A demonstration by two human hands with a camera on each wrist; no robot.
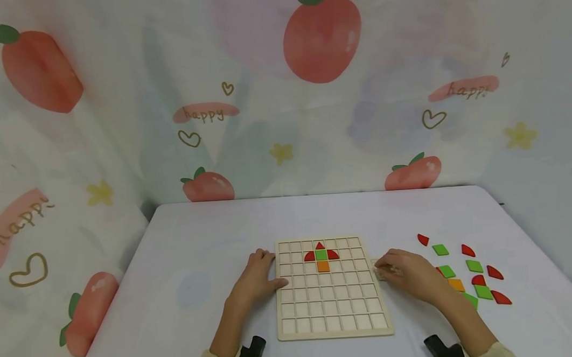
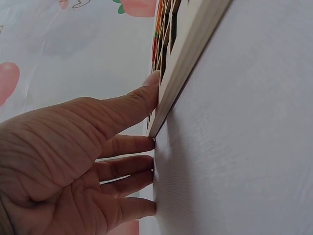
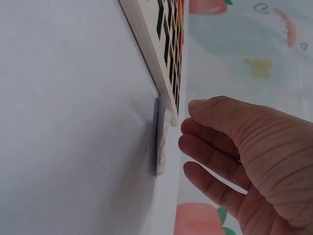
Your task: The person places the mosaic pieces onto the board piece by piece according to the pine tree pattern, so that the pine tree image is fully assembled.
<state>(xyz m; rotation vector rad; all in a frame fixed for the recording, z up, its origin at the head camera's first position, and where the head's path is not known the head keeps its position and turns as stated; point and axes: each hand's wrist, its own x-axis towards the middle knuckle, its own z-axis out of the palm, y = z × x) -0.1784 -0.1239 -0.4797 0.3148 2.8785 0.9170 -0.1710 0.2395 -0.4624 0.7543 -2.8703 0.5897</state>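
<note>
A pale wooden grid board (image 1: 336, 335) lies flat on the white table. Set in its upper middle are a red triangle (image 1: 320, 246), a green square (image 1: 321, 255), an orange square (image 1: 323, 266) and a rounded red piece (image 1: 309, 257) on either side of the green one. My left hand (image 1: 252, 281) rests at the board's left edge, thumb on the rim and fingers extended. Beside the right edge, my right hand (image 1: 412, 275) hovers with loosely bent fingers, apart from a small folded pale paper-like piece (image 3: 163, 142) in the right wrist view.
Loose flat pieces lie on the table to the right: several red rounded ones (image 1: 495, 272), several green ones (image 1: 474, 266) and an orange one (image 1: 456, 285), some partly hidden by the right arm. A fruit-printed cloth (image 1: 327, 138) hangs behind the table.
</note>
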